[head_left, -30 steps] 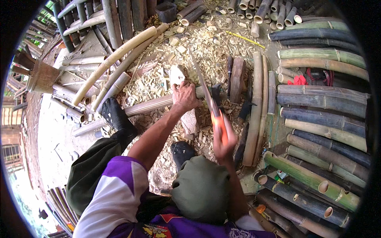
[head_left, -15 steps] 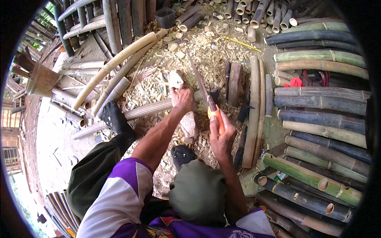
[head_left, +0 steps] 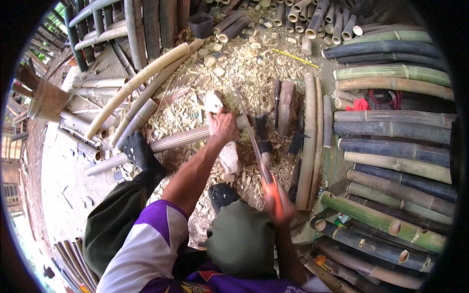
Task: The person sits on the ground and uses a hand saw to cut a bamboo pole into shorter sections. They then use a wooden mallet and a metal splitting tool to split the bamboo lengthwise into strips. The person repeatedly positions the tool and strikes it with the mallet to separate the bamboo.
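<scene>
Saw [head_left: 249,128] lower, right fingers [head_left: 287,210] round handle [head_left: 274,194]

Pole [head_left: 181,138] lies across block [head_left: 228,157]. Left hand [head_left: 224,126] on pole, above block. Saw [head_left: 260,158] in right hand [head_left: 283,210], right of left hand. Left foot [head_left: 140,149] over pole, left of block. Wood chips [head_left: 251,56] around block. Beam [head_left: 286,110] right of saw. Tape measure [head_left: 295,57] beyond beam. Bamboo rows [head_left: 395,116] far right. Tub [head_left: 201,25] beyond chips. Bucket [head_left: 49,100] far left.

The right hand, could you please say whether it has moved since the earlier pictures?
Yes: the right hand has moved down the picture, about level with the lower end of the bamboo pole on its right.
</scene>
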`<move>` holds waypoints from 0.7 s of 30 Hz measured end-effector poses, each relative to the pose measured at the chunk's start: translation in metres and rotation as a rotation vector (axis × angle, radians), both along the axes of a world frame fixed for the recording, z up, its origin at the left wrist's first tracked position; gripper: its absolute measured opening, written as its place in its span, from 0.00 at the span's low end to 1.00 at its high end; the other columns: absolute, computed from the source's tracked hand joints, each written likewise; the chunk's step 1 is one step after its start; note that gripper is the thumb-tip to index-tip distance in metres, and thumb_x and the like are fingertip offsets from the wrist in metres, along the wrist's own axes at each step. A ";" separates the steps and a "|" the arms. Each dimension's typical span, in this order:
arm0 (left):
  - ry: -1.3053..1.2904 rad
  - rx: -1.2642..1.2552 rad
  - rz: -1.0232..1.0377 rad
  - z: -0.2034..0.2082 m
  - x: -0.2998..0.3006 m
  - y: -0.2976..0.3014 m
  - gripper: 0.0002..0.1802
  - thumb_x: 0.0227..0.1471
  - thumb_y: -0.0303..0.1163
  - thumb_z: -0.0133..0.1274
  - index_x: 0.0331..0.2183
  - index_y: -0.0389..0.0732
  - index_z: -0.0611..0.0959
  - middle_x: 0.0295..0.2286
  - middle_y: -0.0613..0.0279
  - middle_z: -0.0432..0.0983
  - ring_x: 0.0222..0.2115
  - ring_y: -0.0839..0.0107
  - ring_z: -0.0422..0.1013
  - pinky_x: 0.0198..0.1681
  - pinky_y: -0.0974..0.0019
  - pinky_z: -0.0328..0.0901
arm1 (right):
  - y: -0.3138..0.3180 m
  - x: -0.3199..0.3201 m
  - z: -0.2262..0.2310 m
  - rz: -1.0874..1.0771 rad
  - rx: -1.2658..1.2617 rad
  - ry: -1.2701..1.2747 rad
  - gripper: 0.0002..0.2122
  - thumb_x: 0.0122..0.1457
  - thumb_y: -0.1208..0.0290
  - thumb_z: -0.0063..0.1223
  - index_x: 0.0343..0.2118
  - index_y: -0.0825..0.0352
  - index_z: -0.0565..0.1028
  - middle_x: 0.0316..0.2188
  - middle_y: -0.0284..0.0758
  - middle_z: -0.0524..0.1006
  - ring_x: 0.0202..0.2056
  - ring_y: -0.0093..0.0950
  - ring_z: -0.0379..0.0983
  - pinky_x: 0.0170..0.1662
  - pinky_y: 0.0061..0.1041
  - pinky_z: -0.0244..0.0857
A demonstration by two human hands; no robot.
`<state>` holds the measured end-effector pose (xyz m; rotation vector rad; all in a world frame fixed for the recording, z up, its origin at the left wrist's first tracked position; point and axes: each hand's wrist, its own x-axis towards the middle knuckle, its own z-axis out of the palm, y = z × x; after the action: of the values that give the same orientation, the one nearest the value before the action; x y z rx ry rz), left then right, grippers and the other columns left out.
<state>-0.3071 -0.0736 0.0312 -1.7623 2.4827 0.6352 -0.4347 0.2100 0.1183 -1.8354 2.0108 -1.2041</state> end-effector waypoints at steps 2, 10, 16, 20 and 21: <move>-0.062 0.094 -0.032 0.005 -0.018 -0.003 0.19 0.40 0.34 0.64 0.39 0.45 0.86 0.40 0.59 0.81 0.57 0.63 0.67 0.61 0.38 0.51 | -0.006 -0.008 -0.002 -0.005 0.046 -0.067 0.17 0.69 0.69 0.50 0.56 0.72 0.76 0.40 0.44 0.83 0.34 0.28 0.80 0.41 0.26 0.73; -0.049 0.031 0.011 -0.005 -0.005 0.001 0.22 0.36 0.38 0.67 0.39 0.48 0.88 0.42 0.63 0.83 0.55 0.65 0.69 0.60 0.40 0.51 | -0.084 0.012 0.014 -0.021 0.141 -0.240 0.15 0.67 0.68 0.53 0.50 0.73 0.76 0.31 0.46 0.80 0.28 0.37 0.77 0.33 0.35 0.71; -0.060 0.085 -0.028 -0.012 -0.012 0.008 0.25 0.36 0.40 0.68 0.42 0.48 0.87 0.43 0.63 0.82 0.57 0.65 0.67 0.65 0.33 0.47 | 0.068 0.002 0.025 -0.045 0.179 -0.363 0.19 0.69 0.66 0.51 0.55 0.77 0.74 0.46 0.45 0.82 0.47 0.33 0.80 0.49 0.29 0.73; -0.023 -0.004 0.000 0.001 -0.013 -0.003 0.23 0.36 0.40 0.68 0.40 0.48 0.87 0.41 0.63 0.82 0.57 0.66 0.67 0.64 0.34 0.48 | -0.112 0.007 0.014 -0.027 0.049 -0.264 0.17 0.66 0.65 0.53 0.54 0.66 0.75 0.24 0.49 0.76 0.23 0.45 0.77 0.26 0.37 0.68; -0.039 -0.019 0.018 0.004 -0.007 -0.010 0.22 0.37 0.40 0.68 0.40 0.49 0.88 0.41 0.64 0.83 0.57 0.66 0.67 0.64 0.34 0.48 | -0.117 0.013 0.010 -0.017 0.049 -0.253 0.17 0.66 0.65 0.53 0.55 0.66 0.75 0.23 0.49 0.76 0.23 0.44 0.77 0.26 0.37 0.67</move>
<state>-0.3138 -0.0833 0.0352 -1.7878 2.4583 0.5738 -0.4216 0.0926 0.1280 -1.5583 1.9013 -1.3050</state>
